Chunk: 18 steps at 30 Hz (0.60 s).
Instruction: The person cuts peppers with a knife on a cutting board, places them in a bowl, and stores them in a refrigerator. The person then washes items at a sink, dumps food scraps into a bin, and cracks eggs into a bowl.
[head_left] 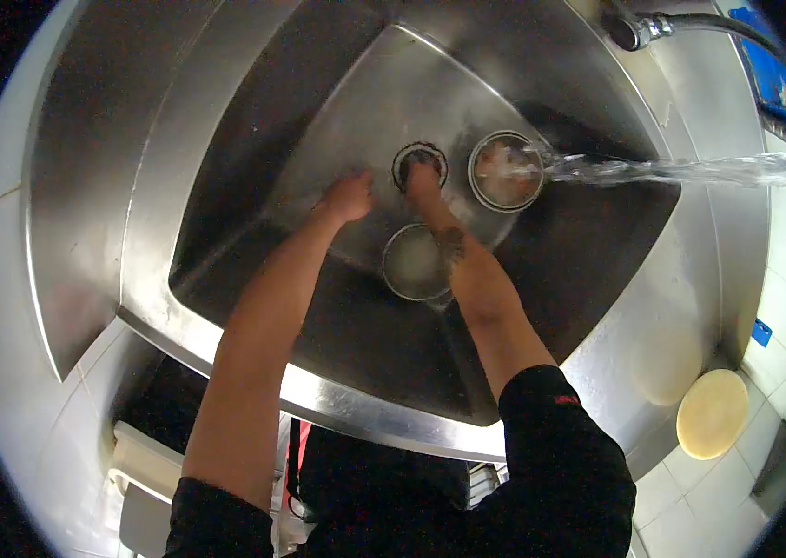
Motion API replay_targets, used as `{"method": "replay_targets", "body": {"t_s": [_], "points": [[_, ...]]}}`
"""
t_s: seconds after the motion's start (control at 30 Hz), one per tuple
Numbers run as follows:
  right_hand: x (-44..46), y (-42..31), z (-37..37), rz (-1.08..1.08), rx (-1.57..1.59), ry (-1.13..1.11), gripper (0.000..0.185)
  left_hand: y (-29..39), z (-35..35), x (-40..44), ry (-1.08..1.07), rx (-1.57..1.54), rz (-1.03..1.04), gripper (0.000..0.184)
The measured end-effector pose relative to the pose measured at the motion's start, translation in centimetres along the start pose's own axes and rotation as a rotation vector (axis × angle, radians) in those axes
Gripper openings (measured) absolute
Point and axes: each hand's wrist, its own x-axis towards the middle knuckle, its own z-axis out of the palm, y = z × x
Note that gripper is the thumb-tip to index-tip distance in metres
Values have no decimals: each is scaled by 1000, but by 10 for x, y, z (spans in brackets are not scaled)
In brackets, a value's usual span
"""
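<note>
Near container (pixel 409 264): round, in sink (pixel 393 93), beside right forearm.
Left hand (pixel 348 197): loosely curled, left of drain (pixel 396 170); contact undetermined.
Right hand (pixel 423 179): at drain opening, finger closure undetermined.
Far container (pixel 506 171): under running water (pixel 672 169).

No legible txt, brand, no. or sign. Red mark on R sleeve (pixel 551 437): too sm. to read. Pale marks on blue panel (pixel 769 79), upper R: too blurred. Sm. blue tag (pixel 762 333) on R side: pale marks, also unreadable.
</note>
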Motion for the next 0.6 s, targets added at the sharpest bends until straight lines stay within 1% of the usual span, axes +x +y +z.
{"method": "replay_targets", "body": {"t_s": [0.03, 0.1, 0.13, 0.17, 0.27, 0.33, 0.37, 0.4, 0.43, 0.47, 0.5, 0.57, 0.6], "points": [[-6, -2, -3, -19, -26, -3, 28, 3, -4, -5, -10, -17, -31, 37], [-3, 1, -6, -100, 34, 151, 28, 0, -12, 0, -2, -16, 21, 37], [16, 35, 37, -152, 127, 303, 28, -2, -17, 1, 0, -13, 45, 36], [20, 31, 36, -146, 124, 319, 28, -1, -24, 2, 33, -3, 69, 36], [31, 28, 34, -100, 50, 229, 29, 19, -57, -12, 121, 8, 146, 34], [35, 26, 19, -99, 77, 175, 30, 37, -85, -32, 173, -11, 191, 34], [30, 18, 1, -111, 108, 152, 30, 48, -98, -47, 212, -76, 216, 33], [22, 16, -21, -188, 161, 75, 30, 59, -107, -65, 255, -146, 241, 32], [19, 22, -23, -193, 345, 19, 29, 70, -115, -84, 303, -220, 267, 32], [31, 44, -2, -208, 522, -53, 28, 82, -122, -104, 345, -339, 334, 29], [31, 51, 2, -212, 697, -128, 28, 91, -123, -126, 391, -460, 399, 25], [-21, 22, -47, -155, 1039, -248, 34, 108, -116, -178, 426, -825, 539, 16], [-52, 7, -71, -174, 1132, -301, 37, 118, -110, -212, 497, -980, 571, 14]]}}
